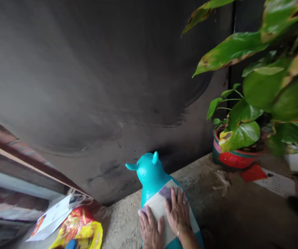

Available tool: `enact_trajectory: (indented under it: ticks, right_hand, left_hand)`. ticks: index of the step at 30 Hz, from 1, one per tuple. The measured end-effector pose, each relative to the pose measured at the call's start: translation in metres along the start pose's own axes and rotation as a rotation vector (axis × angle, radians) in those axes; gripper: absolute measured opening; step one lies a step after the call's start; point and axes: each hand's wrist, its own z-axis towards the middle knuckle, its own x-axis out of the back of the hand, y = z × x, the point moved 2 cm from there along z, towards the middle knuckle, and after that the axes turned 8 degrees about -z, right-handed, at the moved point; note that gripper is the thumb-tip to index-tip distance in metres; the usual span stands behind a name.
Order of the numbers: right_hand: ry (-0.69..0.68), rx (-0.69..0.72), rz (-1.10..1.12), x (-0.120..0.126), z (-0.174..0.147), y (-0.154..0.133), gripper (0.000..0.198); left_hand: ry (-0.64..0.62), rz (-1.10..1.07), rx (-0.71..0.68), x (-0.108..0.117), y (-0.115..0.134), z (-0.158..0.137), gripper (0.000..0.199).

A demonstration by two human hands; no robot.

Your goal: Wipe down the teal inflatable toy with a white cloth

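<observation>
- The animal-shaped figure (151, 178) has a smooth, glossy turquoise surface: a rounded head, a thick neck and a broad body widening toward the bottom edge.
- Two ears stick out from the head — the left one (131, 167) flat and nearly sideways, the right one (155, 157) short and upright.
- Its long axis runs from the lower right, nearest the person, up and slightly left; the head end points away, toward the dark wall (99, 76). The front of the head cannot be seen.
- It stands on rough grey concrete (123, 224), near the wall's foot.
- A soft-looking cloth (154, 204), whitish with lilac patches, lies over its back.
- The person's left hand (152, 228) rests palm down on the cloth, fingers extended; the right hand (178, 211) lies flat just beside it, fingers slightly spread. Neither is closed around anything.
- A thin bracelet (178, 234) circles the right wrist.
- At right stands a round painted pot (238, 158) with broad, glossy leaves (232, 50) — some browned at the edges — near a printed paper (278, 183).
- At lower left, a crinkled yellow-and-red bag (80, 224) sits against a white bag (52, 214).
</observation>
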Motion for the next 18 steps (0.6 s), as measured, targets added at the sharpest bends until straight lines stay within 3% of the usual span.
enact_trajectory:
  ticks: [4, 8, 13, 16, 18]
  right_hand:
    - [-0.049, 0.159, 0.059, 0.003, 0.052, 0.004, 0.061]
    - [-0.025, 0.153, 0.035, -0.001, 0.062, 0.005, 0.062]
    - [-0.008, 0.062, -0.019, -0.002, 0.012, 0.022, 0.052]
    - [0.022, 0.066, -0.096, -0.028, -0.041, 0.044, 0.041]
    - [0.147, 0.081, -0.187, -0.052, -0.078, 0.059, 0.038]
  left_hand:
    - [0.109, 0.065, 0.015, 0.006, 0.033, 0.034, 0.070]
    - [0.130, 0.037, -0.017, 0.014, 0.042, 0.043, 0.072]
    - [0.064, -0.028, -0.085, 0.024, 0.038, 0.029, 0.068]
    - [0.052, -0.018, -0.171, 0.031, 0.040, 0.001, 0.063]
    - [0.035, -0.001, -0.220, 0.035, 0.041, -0.021, 0.061]
